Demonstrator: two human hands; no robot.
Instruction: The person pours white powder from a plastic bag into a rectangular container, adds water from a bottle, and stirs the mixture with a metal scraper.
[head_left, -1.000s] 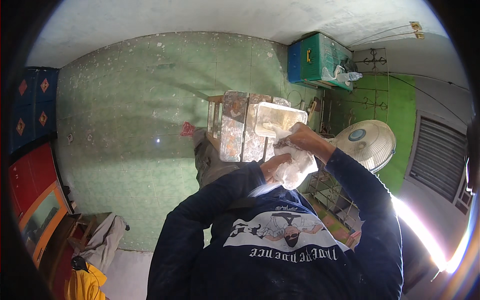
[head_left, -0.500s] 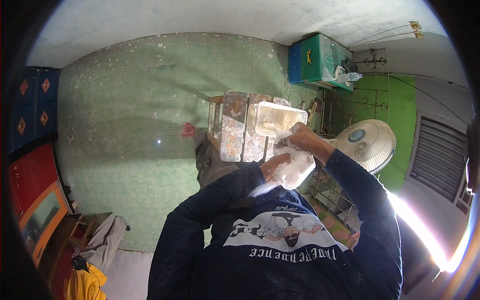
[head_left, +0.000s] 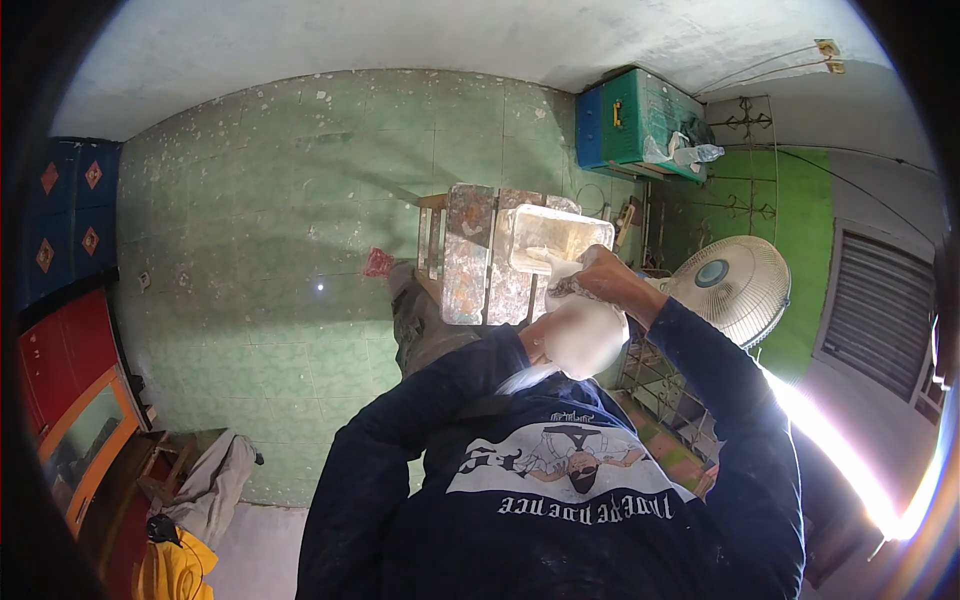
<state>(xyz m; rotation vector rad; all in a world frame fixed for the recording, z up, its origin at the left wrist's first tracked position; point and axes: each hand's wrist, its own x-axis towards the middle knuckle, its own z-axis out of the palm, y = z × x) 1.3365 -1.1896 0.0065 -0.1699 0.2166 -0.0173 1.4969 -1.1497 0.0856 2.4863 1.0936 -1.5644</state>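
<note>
A clear plastic bag (head_left: 600, 345) with white contents, seemingly powder, is held close in front of my chest. Its middle is blurred, and a loose twisted end trails toward my left sleeve. My right hand (head_left: 607, 274) is closed on the bag's upper part, beside the near right corner of a white rectangular tub (head_left: 513, 238). From the left, my left hand (head_left: 538, 338) grips the lower part; its fingertips are hidden by the bag. Inside the tub lies some pale material. The tub rests on a paint-stained, slatted wooden stool (head_left: 466, 255).
A standing fan (head_left: 735, 290) is close to my right arm. Beyond the stool stands a green and blue cabinet (head_left: 640, 120) with a plastic bottle on it. A small red wrapper (head_left: 377, 263) lies on the green tiled floor (head_left: 250, 230). Grey cloth (head_left: 215, 480) hangs at lower left.
Both hands keep their hold on the bag and have hardly moved. The bag's middle now looks blurred. The tub and stool are in the same place.
</note>
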